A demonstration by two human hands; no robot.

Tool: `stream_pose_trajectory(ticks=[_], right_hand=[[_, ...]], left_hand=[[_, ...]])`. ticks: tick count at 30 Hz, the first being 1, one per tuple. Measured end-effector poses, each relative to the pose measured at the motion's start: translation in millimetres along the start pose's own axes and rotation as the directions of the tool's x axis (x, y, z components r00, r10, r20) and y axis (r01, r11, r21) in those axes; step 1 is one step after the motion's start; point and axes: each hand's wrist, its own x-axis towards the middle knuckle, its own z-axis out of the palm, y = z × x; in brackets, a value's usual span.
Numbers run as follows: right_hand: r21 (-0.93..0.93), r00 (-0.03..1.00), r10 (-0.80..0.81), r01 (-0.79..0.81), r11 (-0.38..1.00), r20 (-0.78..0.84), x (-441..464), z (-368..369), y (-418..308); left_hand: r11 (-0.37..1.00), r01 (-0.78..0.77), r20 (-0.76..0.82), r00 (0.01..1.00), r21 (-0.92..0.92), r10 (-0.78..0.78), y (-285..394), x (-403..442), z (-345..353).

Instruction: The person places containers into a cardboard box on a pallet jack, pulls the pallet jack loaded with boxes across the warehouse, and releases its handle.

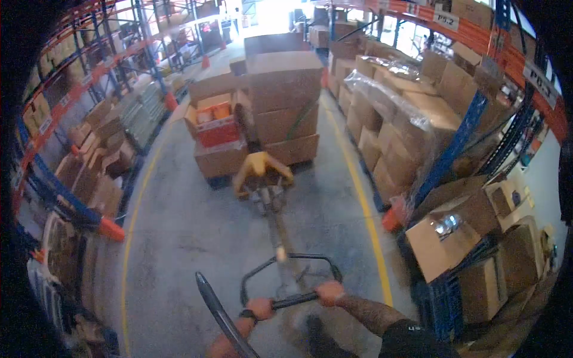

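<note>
My left hand (261, 308) is closed around the left end of the black pallet jack handle (295, 300). At the other end of the same bar, my right hand (330, 293) is closed too. A long shaft runs forward from the handle to the yellow pallet jack (258, 164). Stacked cardboard boxes (285, 89) stand on the load beyond it, with a red open box (216, 128) holding orange packs on the left side. A dark curved bar (222, 313) crosses over my left forearm; what it belongs to I cannot tell.
Yellow floor lines (352, 173) run along both sides of the grey aisle. On the right, plastic-wrapped boxes (400, 107) and an open carton (444, 238) sit by a blue rack post (453, 143). Left racking holds cartons (107, 197), with an orange post guard (111, 228) at floor level.
</note>
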Motion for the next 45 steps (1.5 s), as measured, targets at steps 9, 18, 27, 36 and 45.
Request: stream_pose_trajectory(ticks=[9,18,27,36,45], right_hand=[[-0.185,0.912,-0.101,0.028,0.982,-0.398,195,-429,1],[-0.147,0.877,-0.082,0.014,0.989,-0.474,278,-369,65],[-0.035,0.983,0.024,-0.030,0.999,-0.183,399,-172,130],[-0.146,0.997,0.052,-0.060,0.987,-0.056,509,-414,173],[-0.255,0.859,-0.024,-0.125,0.959,-0.512,654,-742,225]], left_hand=[[0.995,0.102,-0.532,0.843,0.021,-0.075,-88,78,-455],[0.982,0.170,-0.460,0.881,0.085,-0.113,-114,179,-422],[0.993,0.117,-0.022,0.993,0.024,-0.116,-187,342,-259],[0.994,0.087,-0.150,0.984,-0.059,-0.095,-214,390,-522],[0.998,0.060,-0.598,0.799,-0.025,-0.063,-253,486,-844]])
